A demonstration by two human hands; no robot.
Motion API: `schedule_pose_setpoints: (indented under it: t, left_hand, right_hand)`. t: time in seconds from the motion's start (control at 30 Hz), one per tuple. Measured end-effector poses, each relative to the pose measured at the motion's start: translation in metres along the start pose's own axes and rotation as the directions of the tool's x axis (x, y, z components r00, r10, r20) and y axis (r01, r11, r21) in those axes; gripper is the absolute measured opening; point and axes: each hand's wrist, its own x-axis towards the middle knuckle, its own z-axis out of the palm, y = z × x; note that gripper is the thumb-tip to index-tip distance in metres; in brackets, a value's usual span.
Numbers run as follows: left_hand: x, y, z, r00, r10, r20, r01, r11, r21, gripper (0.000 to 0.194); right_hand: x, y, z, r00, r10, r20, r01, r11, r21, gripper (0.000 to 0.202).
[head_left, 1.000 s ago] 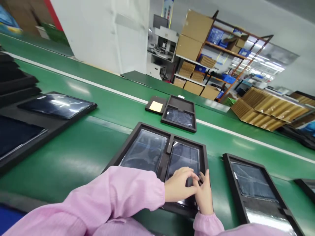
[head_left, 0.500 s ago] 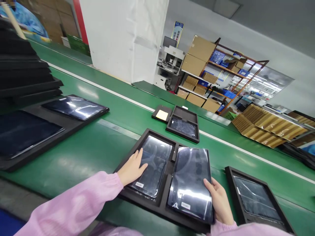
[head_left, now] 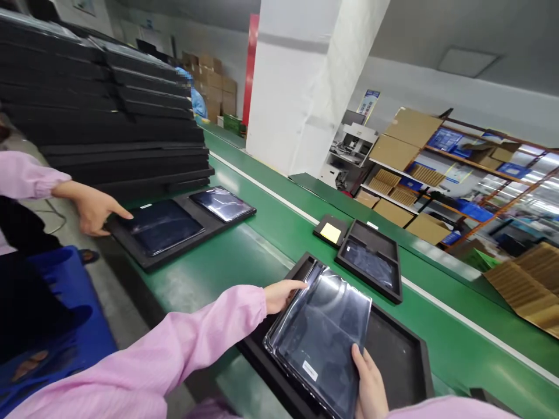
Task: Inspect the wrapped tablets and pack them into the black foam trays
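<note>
A dark glossy flat screen panel (head_left: pixel 325 331) in clear film, with a small white label, is tilted over the left half of a black two-compartment foam tray (head_left: pixel 399 355). A second film-wrapped edge shows beneath it on the left, seemingly another panel. My left hand (head_left: pixel 282 295) pinches the upper left edge, thumb on top and fingers mostly hidden. My right hand (head_left: pixel 370 384) grips the lower right edge, thumb on the face. The tray's right compartment shows its bare bottom.
A co-worker's hand (head_left: pixel 94 206) is at the edge of another tray (head_left: pixel 186 206) holding two panels. Behind it rises a tall stack of black trays (head_left: pixel 131 134). A smaller tray (head_left: pixel 376 233) and a yellow note (head_left: pixel 330 233) lie farther back on the green bench (head_left: pixel 231 256).
The right-hand panel has moved left over the left compartment. My left hand has shifted from the left panel's face to an edge. The view has swung left, bringing in a co-worker's arm.
</note>
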Motion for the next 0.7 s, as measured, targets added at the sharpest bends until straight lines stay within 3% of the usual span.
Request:
schedule_pose_setpoints:
  t: [0.07,0.17,0.23,0.33,0.5,0.6,0.7]
  left_hand:
    - [0.001,-0.001,0.003,0.993,-0.071,0.091,0.073,0.997,-0.026,0.035]
    - [0.0,-0.007,0.007,0.99,-0.076,0.12,0.087,0.992,-0.087,0.037]
    - [-0.004,-0.009,0.011,0.998,-0.002,0.069,0.008,0.996,-0.093,0.038]
    - [-0.015,-0.002,0.017,0.983,0.183,-0.015,-0.183,0.983,-0.005,0.039]
    - [-0.028,0.015,0.026,0.855,0.518,-0.01,-0.509,0.845,0.164,0.033]
    - [-0.022,0.011,0.024,0.812,0.579,0.072,-0.58,0.785,0.218,0.026]
    - [-0.018,0.003,0.02,0.788,0.607,0.109,-0.613,0.751,0.246,0.035]
  right_hand:
    - [0.003,0.002,0.006,0.998,-0.048,0.047,0.049,0.999,-0.024,0.036]
    - [0.009,-0.002,0.01,0.962,-0.263,0.075,0.273,0.919,-0.285,0.044]
    - [0.012,-0.009,0.01,0.936,-0.347,0.058,0.337,0.838,-0.429,0.044]
    - [0.014,-0.024,0.006,0.918,-0.396,-0.009,0.334,0.787,-0.52,0.044]
    - [0.018,-0.05,0.004,0.863,-0.501,-0.065,0.405,0.762,-0.506,0.028]
    - [0.02,-0.053,0.009,0.82,-0.573,-0.001,0.527,0.754,-0.393,0.025]
    - [0.017,-0.048,0.012,0.798,-0.601,0.049,0.582,0.746,-0.324,0.024]
